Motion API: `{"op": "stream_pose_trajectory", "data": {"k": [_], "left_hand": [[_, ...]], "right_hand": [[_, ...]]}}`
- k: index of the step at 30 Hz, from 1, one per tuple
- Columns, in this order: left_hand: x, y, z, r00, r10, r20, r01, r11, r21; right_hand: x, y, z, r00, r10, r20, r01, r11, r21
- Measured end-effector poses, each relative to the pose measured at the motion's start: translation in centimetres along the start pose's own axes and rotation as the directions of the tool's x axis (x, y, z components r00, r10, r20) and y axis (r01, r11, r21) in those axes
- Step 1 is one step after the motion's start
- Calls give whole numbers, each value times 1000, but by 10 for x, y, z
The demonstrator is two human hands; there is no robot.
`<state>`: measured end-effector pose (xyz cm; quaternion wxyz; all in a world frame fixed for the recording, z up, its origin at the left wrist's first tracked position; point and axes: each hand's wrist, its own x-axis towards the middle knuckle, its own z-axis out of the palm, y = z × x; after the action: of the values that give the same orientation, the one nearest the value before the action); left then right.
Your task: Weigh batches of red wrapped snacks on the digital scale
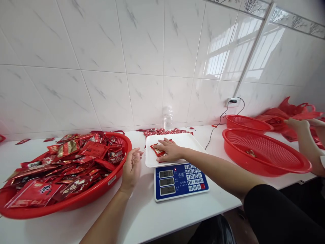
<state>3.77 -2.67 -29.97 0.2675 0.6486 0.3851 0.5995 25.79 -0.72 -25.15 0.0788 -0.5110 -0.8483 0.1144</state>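
My right hand (170, 150) reaches over the white weighing tray (182, 139), its fingers spread across a small red packet (157, 151). Part of that packet shows between thumb and fingers, and more red wrapping peeks out behind the hand. Below the tray is the scale's blue panel (181, 183), with lit number displays and a keypad. My left hand (131, 167) hovers between the scale and a red plastic basket (111, 181), fingers loosely curled, with nothing clearly visible in it. Many red and gold packets (76, 159) heap up in that basket.
Behind the tray stand a clear bottle (168, 118) and a red patterned sheet (162, 131). Two red baskets (269, 169) sit to the right, the nearer holding a few small pieces. A black cable (213, 130) hangs from a wall socket. Another person's arms (303, 135) handle red plastic bags (286, 112).
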Motion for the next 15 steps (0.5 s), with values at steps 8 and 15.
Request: {"op": "stream_pose_trajectory", "data": {"k": [8, 15], "left_hand": [[0, 0, 0, 1000, 6, 22, -6, 1000, 16], [0, 0, 2, 1000, -12, 20, 12, 1000, 0]], "right_hand": [[12, -9, 8, 983, -100, -154, 71, 980, -183], [9, -14, 10, 969, -106, -221, 23, 937, -350]]}}
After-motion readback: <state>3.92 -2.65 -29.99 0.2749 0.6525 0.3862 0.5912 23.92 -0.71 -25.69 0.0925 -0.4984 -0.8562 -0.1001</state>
